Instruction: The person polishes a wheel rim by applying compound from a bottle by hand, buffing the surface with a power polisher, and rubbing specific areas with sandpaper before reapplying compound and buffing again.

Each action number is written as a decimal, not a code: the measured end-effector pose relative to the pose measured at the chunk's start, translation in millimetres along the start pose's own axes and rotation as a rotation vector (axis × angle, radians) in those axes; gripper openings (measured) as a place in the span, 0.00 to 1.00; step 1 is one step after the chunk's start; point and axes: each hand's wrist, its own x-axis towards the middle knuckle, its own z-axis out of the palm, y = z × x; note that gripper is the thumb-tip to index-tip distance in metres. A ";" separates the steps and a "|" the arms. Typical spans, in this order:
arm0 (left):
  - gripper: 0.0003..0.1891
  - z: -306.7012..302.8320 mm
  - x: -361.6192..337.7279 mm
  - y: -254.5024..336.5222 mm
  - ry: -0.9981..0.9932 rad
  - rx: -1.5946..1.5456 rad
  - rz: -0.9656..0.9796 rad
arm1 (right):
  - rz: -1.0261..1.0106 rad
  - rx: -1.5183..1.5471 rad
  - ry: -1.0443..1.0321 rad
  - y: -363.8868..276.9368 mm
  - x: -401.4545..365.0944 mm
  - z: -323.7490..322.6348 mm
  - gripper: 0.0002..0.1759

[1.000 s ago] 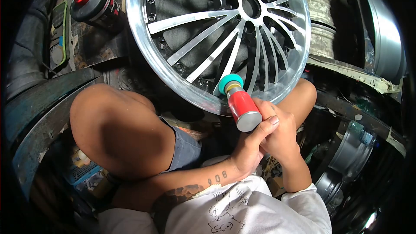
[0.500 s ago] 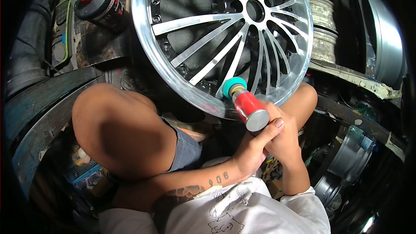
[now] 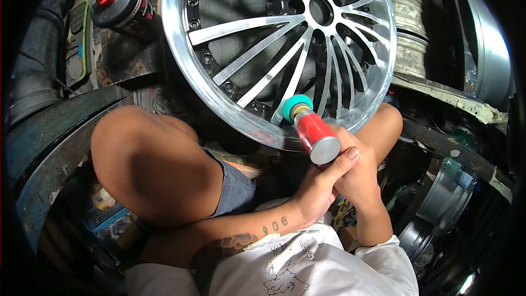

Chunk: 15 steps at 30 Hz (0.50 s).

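Note:
A red handheld polisher (image 3: 316, 131) with a silver end cap and a teal round pad (image 3: 297, 108) is held in front of me. The pad rests against the lower end of a spoke on a multi-spoke alloy wheel (image 3: 181, 44), close to its polished rim. My right hand (image 3: 359, 167) is closed around the polisher's body, which its fingers partly hide. Overlapping it from below, my left hand (image 3: 320, 189) is closed with the thumb lying across the right hand. The lower part of the tool is hidden by both hands.
A black bottle with a red cap (image 3: 118, 6) stands on a stained surface at upper left. A green-edged tray (image 3: 82, 44) lies beside it. More wheel rims (image 3: 410, 33) are stacked at right, with another rim (image 3: 446, 200) lower down. A blue basket (image 3: 107, 216) sits at lower left.
The wheel and the bottle appear slightly farther left in view. The polisher pad stays on nearly the same spot of the spoke, and both hands keep their grip.

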 end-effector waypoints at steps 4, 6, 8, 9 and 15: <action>0.35 -2.3 3.3 0.7 0.002 0.010 -0.019 | -0.039 0.029 0.006 6.9 3.0 1.9 0.27; 0.35 -1.5 3.1 1.8 0.003 0.013 -0.026 | -0.007 0.036 -0.014 6.6 1.1 0.8 0.27; 0.34 1.6 2.4 1.3 0.000 0.008 -0.028 | 0.007 0.044 -0.017 6.1 2.3 -0.5 0.26; 0.30 1.5 4.3 -2.4 0.023 -0.010 0.014 | 0.012 0.050 -0.006 5.8 2.0 0.1 0.26; 0.30 5.2 3.8 2.1 0.032 0.017 0.029 | 0.034 0.027 -0.010 6.1 -0.9 1.6 0.26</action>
